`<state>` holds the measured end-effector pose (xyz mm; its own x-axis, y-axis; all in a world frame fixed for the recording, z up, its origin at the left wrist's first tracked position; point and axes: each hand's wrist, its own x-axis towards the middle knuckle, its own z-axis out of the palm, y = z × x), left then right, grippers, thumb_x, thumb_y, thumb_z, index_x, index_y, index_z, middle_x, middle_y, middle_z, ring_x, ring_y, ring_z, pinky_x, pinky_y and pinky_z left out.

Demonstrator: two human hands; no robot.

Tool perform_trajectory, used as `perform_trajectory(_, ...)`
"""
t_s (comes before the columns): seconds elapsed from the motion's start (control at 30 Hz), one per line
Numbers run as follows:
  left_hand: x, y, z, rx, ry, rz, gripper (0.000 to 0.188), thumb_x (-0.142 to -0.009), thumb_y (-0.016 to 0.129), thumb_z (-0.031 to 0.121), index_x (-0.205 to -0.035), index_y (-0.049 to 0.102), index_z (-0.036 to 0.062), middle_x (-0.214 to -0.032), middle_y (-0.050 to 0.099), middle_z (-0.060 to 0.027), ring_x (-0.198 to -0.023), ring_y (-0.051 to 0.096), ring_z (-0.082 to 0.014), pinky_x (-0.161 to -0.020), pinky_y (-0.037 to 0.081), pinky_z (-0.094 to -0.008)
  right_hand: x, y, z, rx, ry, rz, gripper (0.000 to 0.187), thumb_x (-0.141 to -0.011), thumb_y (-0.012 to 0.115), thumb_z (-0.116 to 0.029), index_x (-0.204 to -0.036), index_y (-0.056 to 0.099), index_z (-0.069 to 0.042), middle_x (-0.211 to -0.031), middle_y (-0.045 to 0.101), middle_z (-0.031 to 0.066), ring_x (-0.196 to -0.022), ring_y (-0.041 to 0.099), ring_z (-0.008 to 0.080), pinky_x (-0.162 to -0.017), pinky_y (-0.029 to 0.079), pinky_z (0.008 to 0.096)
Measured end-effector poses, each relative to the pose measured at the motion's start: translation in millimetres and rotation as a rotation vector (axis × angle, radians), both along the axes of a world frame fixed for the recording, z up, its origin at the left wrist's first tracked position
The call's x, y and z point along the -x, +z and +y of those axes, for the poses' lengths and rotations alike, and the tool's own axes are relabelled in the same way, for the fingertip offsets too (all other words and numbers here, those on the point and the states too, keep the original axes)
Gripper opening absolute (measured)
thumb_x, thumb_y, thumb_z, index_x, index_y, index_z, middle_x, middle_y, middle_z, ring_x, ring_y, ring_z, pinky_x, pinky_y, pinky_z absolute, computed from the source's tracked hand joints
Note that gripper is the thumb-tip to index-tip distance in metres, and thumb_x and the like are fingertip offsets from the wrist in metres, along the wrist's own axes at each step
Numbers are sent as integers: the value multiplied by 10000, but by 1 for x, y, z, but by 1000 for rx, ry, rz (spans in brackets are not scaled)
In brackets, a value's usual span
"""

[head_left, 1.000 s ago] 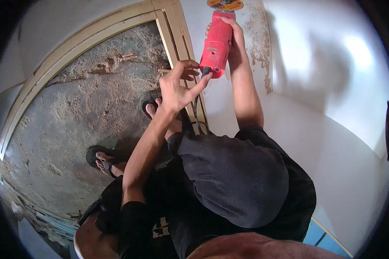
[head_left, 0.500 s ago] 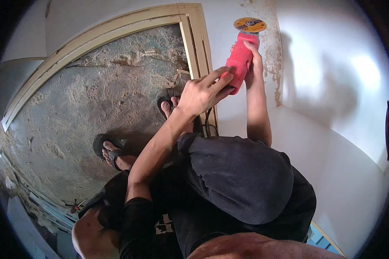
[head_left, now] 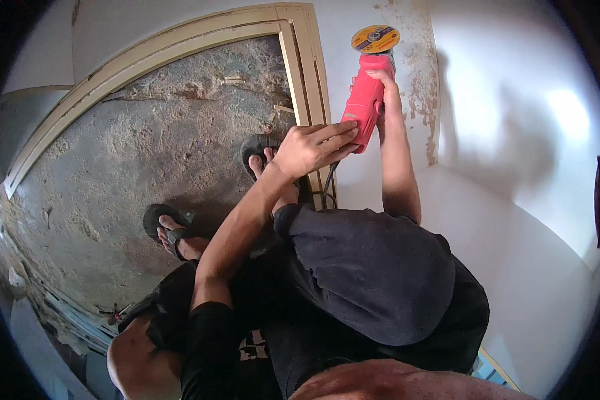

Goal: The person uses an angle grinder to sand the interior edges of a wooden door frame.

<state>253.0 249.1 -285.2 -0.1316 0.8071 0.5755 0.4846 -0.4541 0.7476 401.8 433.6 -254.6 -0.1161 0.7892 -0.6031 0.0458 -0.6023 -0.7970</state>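
Observation:
A red angle grinder (head_left: 361,107) is held out ahead of me, tilted, with its yellow cutting disc (head_left: 375,39) at the far end. My right hand (head_left: 388,93) wraps round the grinder's body just behind the disc; some of its fingers are hidden behind the tool. At the near end, my left hand (head_left: 313,148) grips the rear of the casing, its fingers lying along the side. A dark power cord (head_left: 329,181) hangs down from that rear end, beside my foot.
A cream wooden frame (head_left: 305,73) borders the rough, dusty floor (head_left: 113,167) on the left. To the right stand white walls (head_left: 513,147) with peeling paint near the corner. My sandalled feet (head_left: 180,233) and bent knee (head_left: 380,273) are below the grinder. Long strips (head_left: 80,313) lie at lower left.
The grinder has turned slightly, its disc shifting left and its face showing more. My left fingers have moved from a curled pinch at the rear to lying straighter along the casing.

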Motion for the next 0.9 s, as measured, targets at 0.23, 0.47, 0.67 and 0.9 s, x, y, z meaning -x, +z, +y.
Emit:
perform_trajectory(0.23,3,5,2,297,-115,-139,470,-745,879,155,-1185,715,180,-1262,700,16,-893,758,-167,-703,649,-317,8,-1,-4,-126,11,5,524,-774,749,-106,-1239,523,-23,-986,635,174,-791,708,302,-678,634,460)
perform_trajectory(0.47,-7,0,4,475,-264,-530,874,-724,938,294,-1442,484,87,-1305,609,-110,-971,729,-258,-798,626,-366,1,0,-2,-247,173,-70,567,-790,750,-156,-1284,499,-33,-948,657,166,-803,719,307,-711,639,441)
perform_trajectory(0.67,-62,-10,27,939,-332,-1095,1087,-657,969,371,-1453,372,-67,-1007,734,-221,-836,758,-310,-765,610,-431,-14,-15,-13,-267,233,-70,654,-784,774,-112,-1311,392,-45,-1012,664,203,-806,726,314,-735,646,475)
perform_trajectory(0.9,-100,-18,29,970,31,-899,820,-613,898,250,-1262,466,-3,-957,711,-206,-833,742,-341,-735,604,-440,4,-12,-15,-282,306,-117,710,-772,819,-4,-1331,386,-69,-1155,630,170,-942,718,280,-811,646,461)
